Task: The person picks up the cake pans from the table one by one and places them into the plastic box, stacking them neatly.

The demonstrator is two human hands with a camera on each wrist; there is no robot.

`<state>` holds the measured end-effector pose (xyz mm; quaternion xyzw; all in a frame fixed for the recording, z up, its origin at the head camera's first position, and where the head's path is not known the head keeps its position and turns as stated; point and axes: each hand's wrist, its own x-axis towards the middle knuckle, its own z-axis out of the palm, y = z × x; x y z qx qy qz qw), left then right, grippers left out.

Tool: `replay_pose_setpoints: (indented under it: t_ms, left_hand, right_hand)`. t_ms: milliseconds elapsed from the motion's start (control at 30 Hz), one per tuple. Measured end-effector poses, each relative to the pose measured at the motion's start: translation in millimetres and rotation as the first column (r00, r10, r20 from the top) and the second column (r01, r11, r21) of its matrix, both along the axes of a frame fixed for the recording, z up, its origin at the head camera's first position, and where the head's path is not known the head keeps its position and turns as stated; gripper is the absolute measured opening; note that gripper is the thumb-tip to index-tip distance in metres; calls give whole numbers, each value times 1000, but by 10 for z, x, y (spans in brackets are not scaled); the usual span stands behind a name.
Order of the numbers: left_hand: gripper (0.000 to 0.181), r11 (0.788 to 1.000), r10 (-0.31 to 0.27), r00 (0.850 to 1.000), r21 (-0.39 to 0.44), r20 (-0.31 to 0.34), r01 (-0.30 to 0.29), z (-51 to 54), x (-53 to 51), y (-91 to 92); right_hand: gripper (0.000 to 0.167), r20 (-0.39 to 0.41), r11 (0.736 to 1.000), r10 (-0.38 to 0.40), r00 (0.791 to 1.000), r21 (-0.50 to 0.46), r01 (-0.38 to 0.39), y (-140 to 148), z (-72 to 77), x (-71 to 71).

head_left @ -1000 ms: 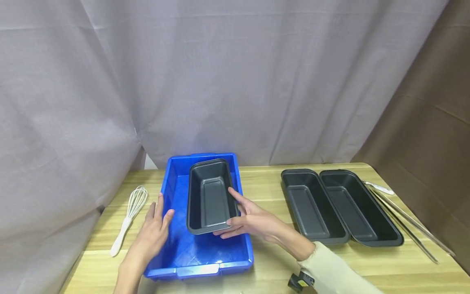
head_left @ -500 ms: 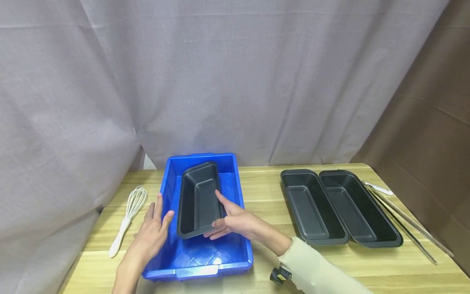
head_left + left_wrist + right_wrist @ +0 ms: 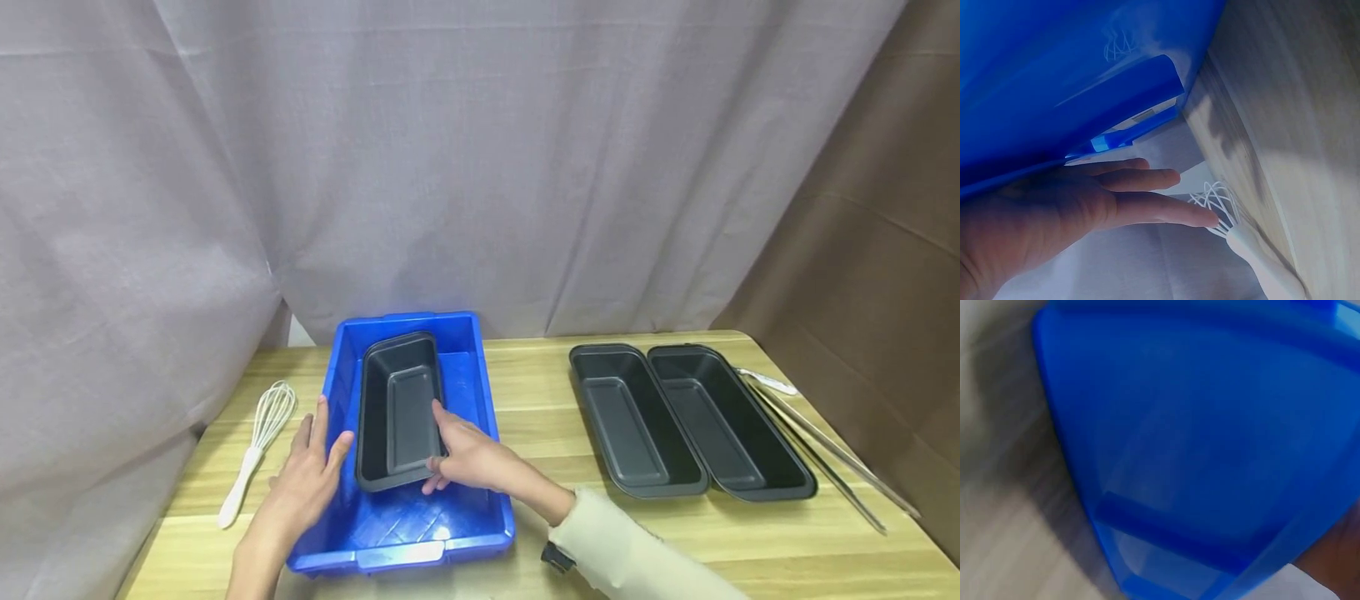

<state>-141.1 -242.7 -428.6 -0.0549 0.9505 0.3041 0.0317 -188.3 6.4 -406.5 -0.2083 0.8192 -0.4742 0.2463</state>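
Observation:
A dark loaf pan sits inside the blue plastic bin, near its left wall. My right hand reaches over the bin's right side and grips the pan's near right corner. Some of that hand's fingers are hidden behind the pan's rim. On the bin's left rim rests my left hand, its fingers extended. The left wrist view shows that hand lying along the bin's edge. In the right wrist view the bin's outer wall fills most of the picture and hides the hold.
Left of the bin lies a white whisk. Two more dark loaf pans, a nearer one and an outer one, stand side by side at the right. Beyond them lie long thin metal utensils. A grey curtain closes off the back.
My right hand has brought the loaf pan leftward and lower into the bin, and the pan has straightened. The left hand has stayed at the bin's left rim.

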Motion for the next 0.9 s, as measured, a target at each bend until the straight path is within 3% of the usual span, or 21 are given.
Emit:
replay_pose_setpoints:
  t_ms: [100, 167, 367, 567, 667, 733, 800, 833, 900]
  left_hand:
    - [79, 1000, 0, 1000, -3, 6, 0, 3, -1, -23]
    - [79, 1000, 0, 1000, 2, 8, -1, 11, -4, -35]
    - [77, 1000, 1, 1000, 8, -3, -1, 49, -16, -49]
    - [78, 1000, -3, 1000, -13, -10, 3, 31, -25, -52]
    - [79, 1000, -8, 1000, -15, -9, 8, 12, -12, -53]
    - [78, 1000, -6, 1000, -8, -11, 6, 10, -1, -45]
    - [78, 1000, -7, 1000, -3, -14, 7, 5, 5, -36]
    - [78, 1000, -8, 1000, -1, -17, 8, 5, 6, -28]
    - [78, 1000, -11, 1000, -1, -23, 11, 0, 4, -16]
  right_hand:
    - [85, -172, 984, 5, 985, 177, 26, -38, 26, 29]
    - [82, -220, 971, 18, 975, 238, 35, -58, 41, 43]
    - [79, -244, 951, 47, 969, 308, 31, -94, 68, 39]
    - [79, -234, 913, 71, 970, 407, 31, -119, 77, 34]
    - [76, -272, 897, 106, 956, 441, 26, -116, 72, 59]
    - [73, -358, 898, 145, 923, 439, 29, -72, 94, 116]
    - [67, -482, 916, 164, 860, 398, 48, 34, 143, 201]
    - [64, -543, 934, 152, 826, 352, 60, 121, 176, 255]
    - [56, -624, 966, 88, 776, 245, 87, 353, 226, 370]
